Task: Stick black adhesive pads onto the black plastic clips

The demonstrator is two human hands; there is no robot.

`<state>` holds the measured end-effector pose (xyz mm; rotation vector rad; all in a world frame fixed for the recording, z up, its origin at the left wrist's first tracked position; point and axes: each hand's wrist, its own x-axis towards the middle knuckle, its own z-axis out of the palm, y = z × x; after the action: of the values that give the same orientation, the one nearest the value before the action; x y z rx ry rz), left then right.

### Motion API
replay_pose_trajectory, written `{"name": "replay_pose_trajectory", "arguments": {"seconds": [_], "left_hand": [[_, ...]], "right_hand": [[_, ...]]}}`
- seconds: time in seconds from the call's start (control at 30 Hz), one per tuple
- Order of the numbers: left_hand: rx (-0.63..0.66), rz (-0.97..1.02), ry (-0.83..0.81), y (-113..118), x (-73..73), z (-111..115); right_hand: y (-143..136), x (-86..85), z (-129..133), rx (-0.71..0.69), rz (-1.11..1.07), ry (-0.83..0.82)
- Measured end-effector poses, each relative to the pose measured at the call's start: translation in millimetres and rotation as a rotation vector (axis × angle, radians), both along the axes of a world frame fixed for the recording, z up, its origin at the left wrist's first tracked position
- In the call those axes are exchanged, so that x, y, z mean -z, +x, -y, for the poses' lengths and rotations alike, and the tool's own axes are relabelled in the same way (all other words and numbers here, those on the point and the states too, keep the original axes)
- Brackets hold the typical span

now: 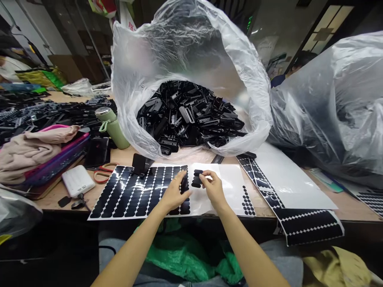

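Observation:
A white backing sheet of black oval stickers (pixel 134 195) lies flat along the table's front edge. My left hand (pixel 175 193) rests over its right-hand columns with fingers spread. On the bare white part to the right, a few black stickers (pixel 196 179) sit in a short stack of rows. My right hand (pixel 213 187) pinches at the edge of one of these, thumb and forefinger together. Small round black dots (pixel 247 201) remain at the sheet's right end. A black plastic piece (pixel 140 164) lies on the sheet's upper left.
Behind stands a large clear plastic bag (pixel 128 79) full of black plastic parts (pixel 191 113). Left are a green bottle (pixel 115 129), red-handled scissors (pixel 103 173), a white power bank (pixel 78 180) and a purple basket (pixel 56 159). More sticker sheets (pixel 311 227) overhang the edge at right.

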<state>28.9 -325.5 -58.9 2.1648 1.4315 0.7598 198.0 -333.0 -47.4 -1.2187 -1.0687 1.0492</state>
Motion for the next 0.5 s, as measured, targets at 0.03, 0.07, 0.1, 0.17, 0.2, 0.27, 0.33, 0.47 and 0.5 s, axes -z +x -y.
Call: {"name": "replay_pose_trajectory", "arguments": {"seconds": [0.03,0.07,0.1,0.17,0.2,0.27,0.33,0.47,0.5], "left_hand": [[-0.044,-0.017,0.058,-5,-8.4,-10],[-0.114,-0.053,0.133,-10,-17.1,-25],[-0.205,-0.103,0.202,-15,-25.5,-42],[-0.348,-0.277,0.248,-27,-38.6,-80],[-0.383,-0.377,0.216,-32,-42.7,-99],[-0.387,-0.428,0.194,-40,-45.8,-128],[-0.355,-0.434,0.19,-43,-45.2,-145],[-0.28,-0.372,0.288,-35,-51.1,-143],[-0.256,-0.299,0.338,-30,-55.8,-137]], "right_hand": [[4,-0.9,2,0.0,-0.062,-0.048],[8,-2.2,4,-0.002,-0.112,-0.084],[11,-3.8,6,-0.004,-0.149,-0.108],[15,-7.3,11,-0.006,-0.201,-0.133],[16,-9.0,13,-0.006,-0.223,-0.141],[16,-11.9,18,-0.009,-0.264,-0.152],[18,-13.6,21,-0.007,-0.298,-0.155],[29,-14.4,27,-0.002,-0.309,-0.143],[32,-14.4,29,-0.001,-0.302,-0.141]]}}
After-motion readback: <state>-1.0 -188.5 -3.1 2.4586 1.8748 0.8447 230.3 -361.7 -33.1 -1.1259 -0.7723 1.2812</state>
